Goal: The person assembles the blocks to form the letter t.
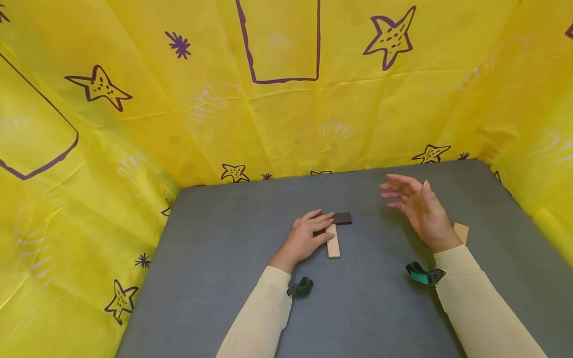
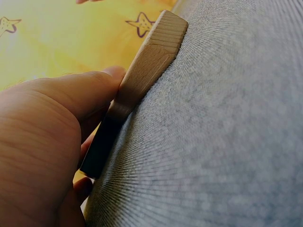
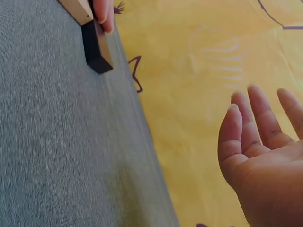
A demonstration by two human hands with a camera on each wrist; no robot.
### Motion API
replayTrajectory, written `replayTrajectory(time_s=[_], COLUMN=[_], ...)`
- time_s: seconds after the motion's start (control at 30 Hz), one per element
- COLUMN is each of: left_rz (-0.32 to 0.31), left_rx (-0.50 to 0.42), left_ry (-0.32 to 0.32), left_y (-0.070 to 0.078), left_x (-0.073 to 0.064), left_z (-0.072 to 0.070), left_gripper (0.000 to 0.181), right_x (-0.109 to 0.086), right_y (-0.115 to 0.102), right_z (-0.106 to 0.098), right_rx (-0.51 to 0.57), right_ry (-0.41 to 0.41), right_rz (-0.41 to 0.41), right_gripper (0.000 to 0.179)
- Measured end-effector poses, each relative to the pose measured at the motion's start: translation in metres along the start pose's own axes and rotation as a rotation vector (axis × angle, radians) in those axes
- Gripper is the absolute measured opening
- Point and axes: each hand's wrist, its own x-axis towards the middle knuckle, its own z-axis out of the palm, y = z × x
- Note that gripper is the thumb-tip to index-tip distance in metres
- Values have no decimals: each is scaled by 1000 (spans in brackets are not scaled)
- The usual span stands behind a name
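Note:
A dark flat wooden block (image 1: pixel 342 218) lies crosswise on the table, and a pale wooden block (image 1: pixel 333 247) runs from its near side toward me, the two forming a T. My left hand (image 1: pixel 306 236) rests over them, fingers stretched across the dark block and thumb on the pale one. In the left wrist view, the thumb touches the pale block (image 2: pixel 149 61) low over the table; the other fingers are mostly hidden. My right hand (image 1: pixel 418 211) is raised to the right, palm turned inward, fingers loosely spread and holding nothing.
Another pale block (image 1: pixel 461 232) lies partly hidden behind my right wrist. The grey table (image 1: pixel 224 258) meets yellow cloth (image 1: pixel 286 124) with starfish drawings at its back and sides. Each wrist wears a dark strap mount (image 1: pixel 301 287).

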Motion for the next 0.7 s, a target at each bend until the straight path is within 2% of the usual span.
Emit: replayTrajectory(time_s=[0.37,0.7], left_rz=[9,12], left_rx=[-6,-3], left_ry=[7,10], left_y=[-1,-2], left_x=[0,1], left_z=[0,0], left_gripper=[50,50], right_x=[-14,-29], right_y=[-13,-18], right_z=[-16,-37], right_rx=[3,8], right_ry=[12,-9], right_rz=[-10,-23], right_gripper=[69,68])
